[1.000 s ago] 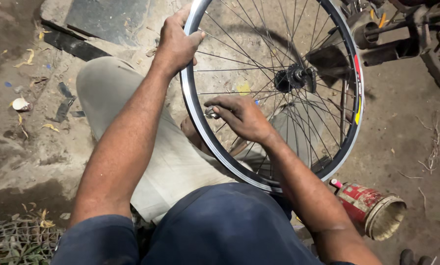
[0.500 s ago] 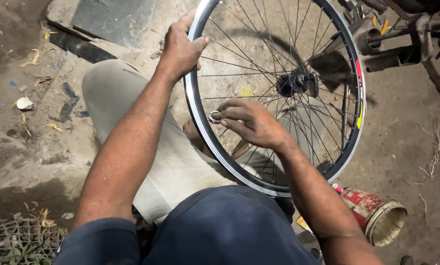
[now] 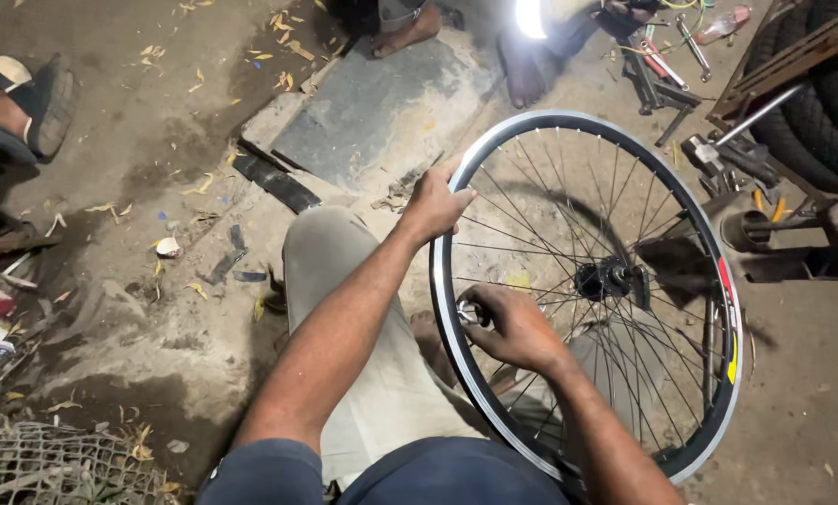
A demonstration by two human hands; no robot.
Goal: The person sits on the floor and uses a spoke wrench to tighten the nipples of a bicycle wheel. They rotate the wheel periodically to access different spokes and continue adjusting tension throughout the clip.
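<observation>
A dirt floor [image 3: 138, 187] strewn with dry leaf scraps fills the left of the frame, with a flat grey slab [image 3: 381, 112] at upper centre. A bicycle wheel [image 3: 709, 243] with a black rim and thin spokes stands tilted at centre right, its hub [image 3: 606, 278] right of middle. The left hand [image 3: 435, 203] grips the rim's upper left edge, fingers closed around it. The right hand [image 3: 512, 327] reaches among the spokes at the rim's lower left, fingers pinched on a small metal tool [image 3: 467, 311]. Hand tools [image 3: 662, 65] lie at upper right, beside stacked tyres [image 3: 830, 103]. A sandalled foot [image 3: 26, 103] shows at upper left.
</observation>
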